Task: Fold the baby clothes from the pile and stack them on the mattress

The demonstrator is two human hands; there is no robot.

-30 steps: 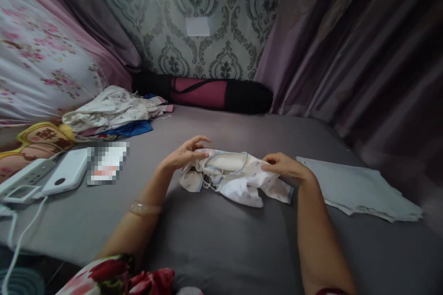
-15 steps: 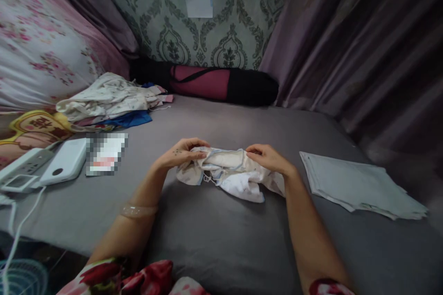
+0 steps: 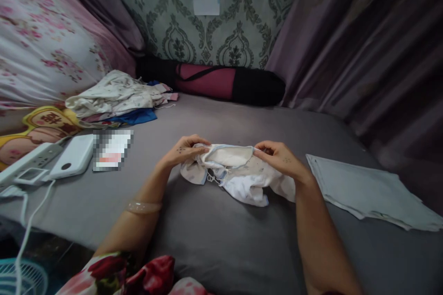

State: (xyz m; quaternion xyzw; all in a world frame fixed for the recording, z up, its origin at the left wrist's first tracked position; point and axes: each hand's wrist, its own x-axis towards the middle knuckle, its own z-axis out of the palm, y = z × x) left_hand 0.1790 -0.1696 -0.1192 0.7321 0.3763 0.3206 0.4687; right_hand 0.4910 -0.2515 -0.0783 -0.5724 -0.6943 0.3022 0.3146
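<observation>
A small white baby garment with pale blue trim and thin tie strings lies bunched on the grey bed sheet. My left hand pinches its trimmed edge at the left. At the right end of the same edge, my right hand grips the cloth between thumb and fingers. Between the hands the opening is stretched out, showing the cream inside. Lower parts of the garment, such as a sleeve-like piece, lie loose on the sheet.
Folded pale cloths lie at right. On the left are a heap of clothes, a yellow cushion, a white power bank, a power strip and a blurred-out card. A long black-and-maroon bag rests against the wall.
My right hand has shifted a little to the right, away from the left one, and the garment's opening is spread wider. The whole view has shifted slightly.
</observation>
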